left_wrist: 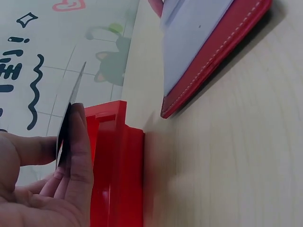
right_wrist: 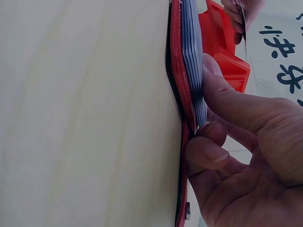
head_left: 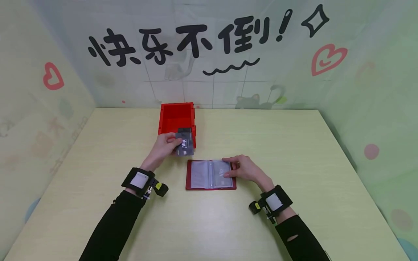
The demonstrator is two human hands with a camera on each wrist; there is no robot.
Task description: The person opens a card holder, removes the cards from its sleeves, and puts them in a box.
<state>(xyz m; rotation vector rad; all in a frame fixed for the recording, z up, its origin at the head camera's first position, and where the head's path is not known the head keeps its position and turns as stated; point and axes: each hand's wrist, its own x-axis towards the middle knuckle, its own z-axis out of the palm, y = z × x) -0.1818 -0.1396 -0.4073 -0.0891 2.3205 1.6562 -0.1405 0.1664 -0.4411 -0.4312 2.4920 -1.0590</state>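
Note:
Between thumb and fingers, my left hand [head_left: 166, 145] pinches dark cards marked "Vip" [head_left: 184, 144], held over the near right edge of a red plastic bin [head_left: 176, 117]. In the left wrist view the cards [left_wrist: 68, 109] appear edge-on. A red card holder [head_left: 188, 177] lies spread on the table with clear plastic sleeves [head_left: 200, 175] showing. My right hand [head_left: 245, 169] grips the sleeves at its right side, thumb on top. Seen from the right wrist, several stacked sleeves [right_wrist: 191, 52] are pinched between the thumb and curled fingers. A faint "VIP" print shows through the right sleeve.
The pale wooden table [head_left: 313, 163] is bordered by a printed backdrop [head_left: 209, 87] at the back and both sides. The bin stands near the back edge, just beyond the card holder. Each wrist carries a strapped camera [head_left: 161, 189].

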